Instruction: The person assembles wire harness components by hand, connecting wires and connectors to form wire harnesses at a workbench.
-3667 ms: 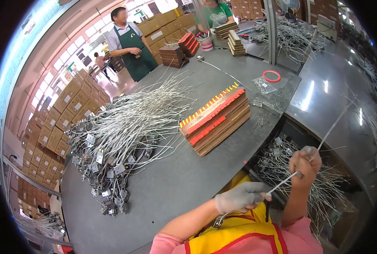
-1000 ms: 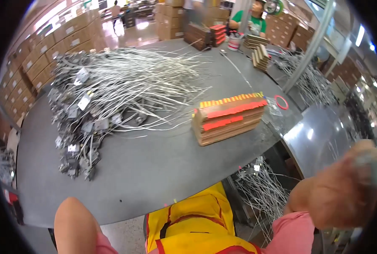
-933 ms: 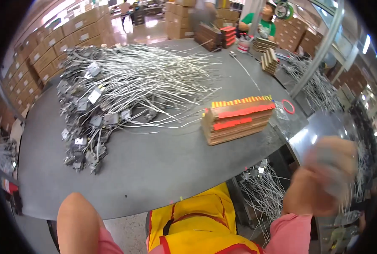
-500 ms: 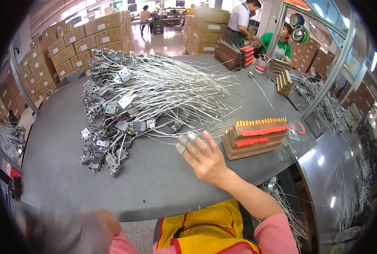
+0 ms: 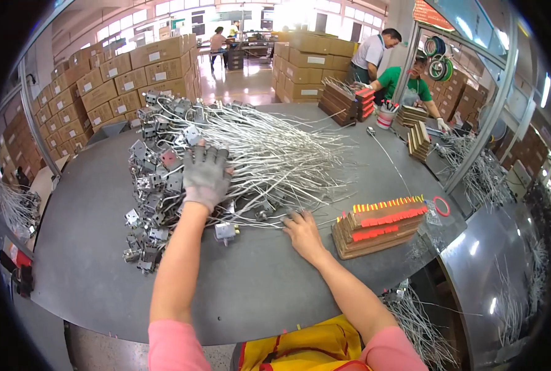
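Observation:
My left hand [image 5: 206,174], in a grey glove, reaches onto a heap of small metal switch-like units [image 5: 155,198]. Its fingers are apart and lie over the units and the start of their white wires [image 5: 275,142], which fan out to the right. My right hand [image 5: 304,234], with grey coverings on some fingertips, rests low on the table, fingers bent down on a thin white wire. That wire runs from beside a single unit [image 5: 225,231], which lies in front of the heap near my left forearm. The fingertips of the right hand are partly hidden.
Right of my right hand stands a stack of brown boards [image 5: 380,229] with red and yellow edging. A red ring [image 5: 441,206] lies behind it. More boards [image 5: 419,141] and a pen cup [image 5: 386,115] stand farther back, near a co-worker in green [image 5: 399,80]. Cartons [image 5: 158,59] rise beyond.
My left hand has come up from the lower left onto the heap. My right hand has lowered to the table and its fingers have bent. A unit now lies apart in front.

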